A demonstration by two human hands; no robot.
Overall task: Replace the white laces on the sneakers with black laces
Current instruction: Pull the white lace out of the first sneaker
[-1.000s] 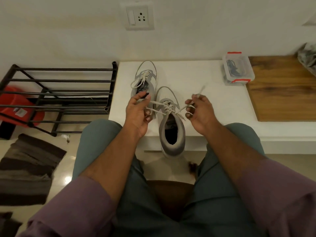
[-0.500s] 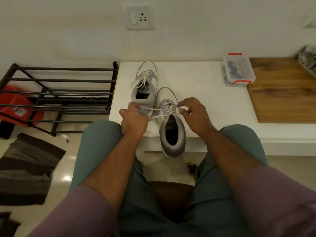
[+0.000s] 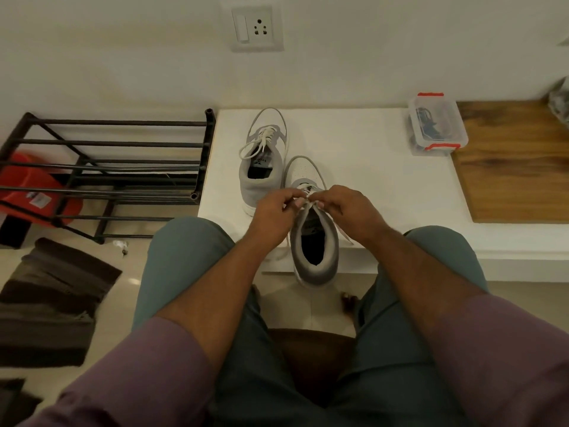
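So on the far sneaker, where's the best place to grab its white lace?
Judging by its pose, take the white lace at the loose loop that hangs over the left side of the far sneaker. Come from the left: it stands free of the upper, away from both hands.

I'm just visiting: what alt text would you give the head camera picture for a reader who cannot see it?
Seen from above, a seated person's left hand and right hand pinch the white lace of the near sneaker on a white bench. The other sneaker, laced white, stands beside it. A clear box sits at the bench's far right, a black rack to the left.
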